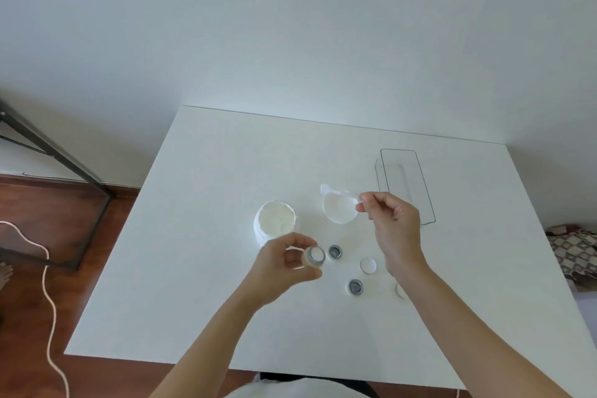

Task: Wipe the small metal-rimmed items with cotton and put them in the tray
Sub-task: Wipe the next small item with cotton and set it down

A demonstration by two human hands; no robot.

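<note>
While left hand (284, 260) pinches item (315, 256), forearm raised

One head-worn wide-angle view looks forward and steeply down from above the near edge of the white worktop (226, 300), close over both forearms.

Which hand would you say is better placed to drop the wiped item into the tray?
Left hand: it already holds the item. The tray sits nearer the right hand, which pinches something small.
</note>
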